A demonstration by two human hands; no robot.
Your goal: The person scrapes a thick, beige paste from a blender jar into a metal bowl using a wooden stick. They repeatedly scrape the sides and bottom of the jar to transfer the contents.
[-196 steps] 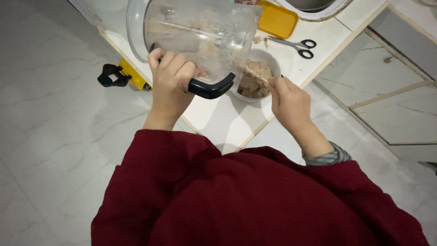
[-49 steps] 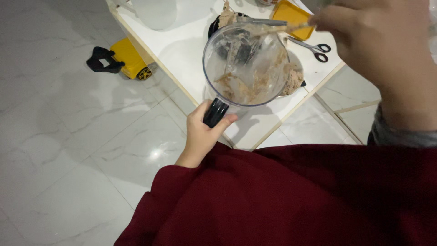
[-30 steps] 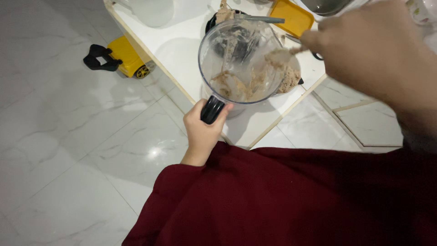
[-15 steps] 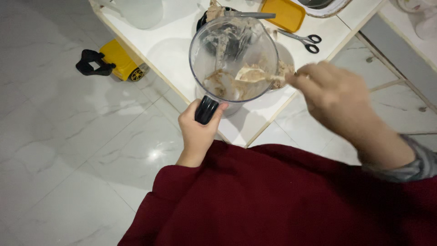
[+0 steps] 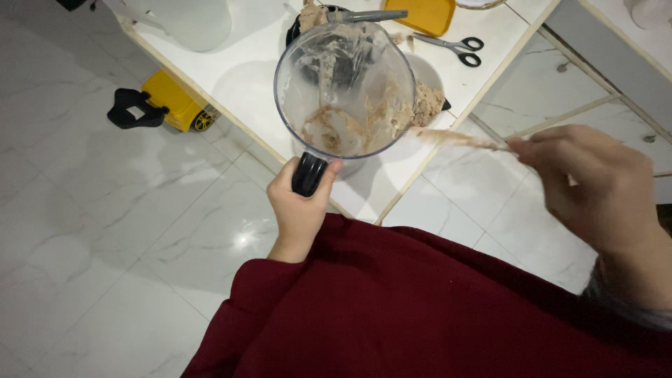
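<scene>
Two hands at the blender jar (image 5: 344, 87), over the white table (image 5: 238, 66).
I see the left hand (image 5: 299, 203) clenched around its black handle; right hand (image 5: 595, 185), right of the jar, pinches a smeared utensil (image 5: 458, 139), possibly a spatula.

left hand (image 5: 299, 207) low, fingers curled closed; right hand (image 5: 595, 185) raised, blurred, fingers pinched.

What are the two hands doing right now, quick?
Left hand: closed around the black handle of the clear blender jug.
Right hand: closed on a thin utensil coated in brownish paste, held outside the jug.
</scene>
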